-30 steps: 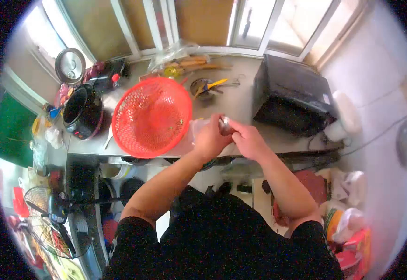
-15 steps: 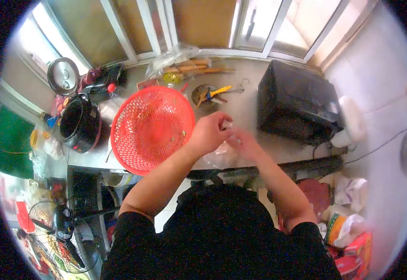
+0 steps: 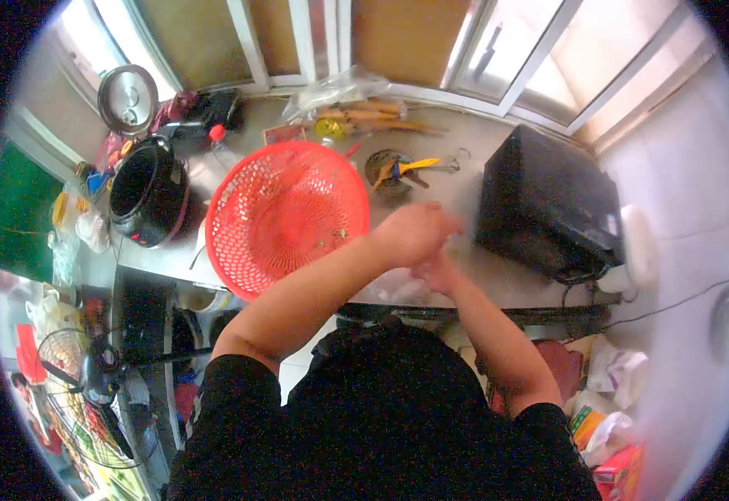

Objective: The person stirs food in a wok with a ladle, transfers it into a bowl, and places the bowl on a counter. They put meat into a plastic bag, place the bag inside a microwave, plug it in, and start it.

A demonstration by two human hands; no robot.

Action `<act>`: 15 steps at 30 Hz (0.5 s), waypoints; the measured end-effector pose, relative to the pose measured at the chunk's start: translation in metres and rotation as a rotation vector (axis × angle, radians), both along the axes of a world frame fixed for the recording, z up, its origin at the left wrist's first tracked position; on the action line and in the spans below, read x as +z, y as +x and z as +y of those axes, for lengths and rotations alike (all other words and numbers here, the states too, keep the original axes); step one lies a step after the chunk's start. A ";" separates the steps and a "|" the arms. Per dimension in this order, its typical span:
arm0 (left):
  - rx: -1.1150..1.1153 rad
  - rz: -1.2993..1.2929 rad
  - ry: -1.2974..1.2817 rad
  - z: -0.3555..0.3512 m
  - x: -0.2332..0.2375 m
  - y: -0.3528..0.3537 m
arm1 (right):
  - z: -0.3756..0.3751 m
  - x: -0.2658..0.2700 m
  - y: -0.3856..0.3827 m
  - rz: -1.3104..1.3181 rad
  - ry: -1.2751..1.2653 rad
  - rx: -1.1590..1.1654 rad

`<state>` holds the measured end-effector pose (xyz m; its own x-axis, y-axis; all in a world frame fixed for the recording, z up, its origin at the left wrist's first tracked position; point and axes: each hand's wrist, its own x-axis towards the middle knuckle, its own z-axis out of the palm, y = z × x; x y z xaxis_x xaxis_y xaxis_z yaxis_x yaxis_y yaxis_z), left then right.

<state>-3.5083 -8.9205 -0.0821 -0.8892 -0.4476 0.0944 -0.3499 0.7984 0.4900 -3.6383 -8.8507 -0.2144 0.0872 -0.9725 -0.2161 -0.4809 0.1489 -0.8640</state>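
My left hand [image 3: 416, 235] is closed, its fingers curled together above the counter just right of a red plastic colander [image 3: 285, 221]. Whatever it may hold is hidden. Just below it, my right hand [image 3: 438, 273] is also closed and partly covered by the left, close to or touching it. I cannot make out what is in its fingers. A clear plastic bag [image 3: 396, 288] lies on the counter under the hands. Small green bits cling to the inside of the colander.
A black boxy appliance [image 3: 548, 204] stands to the right. Behind the hands sits a dark round dish [image 3: 388, 175] with a yellow-handled tool [image 3: 419, 165]. An open black cooker [image 3: 149, 192] is at left. Wooden rolling pins [image 3: 368, 113] lie by the window.
The view has shifted, so the counter things appear further right. My left hand has turned and come over my right, covering more of it.
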 end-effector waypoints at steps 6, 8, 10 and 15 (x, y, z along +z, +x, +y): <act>0.608 0.589 -0.115 0.039 -0.028 0.001 | -0.007 0.001 -0.001 -0.574 0.169 -0.232; 0.765 0.517 0.082 0.048 -0.056 0.005 | -0.008 0.005 0.003 -0.716 0.186 -0.295; 0.912 0.441 0.290 0.046 -0.085 0.007 | -0.007 0.014 0.007 -0.772 0.195 -0.316; 0.597 0.049 0.561 0.029 -0.140 0.021 | -0.007 0.013 -0.007 -0.821 0.154 -0.067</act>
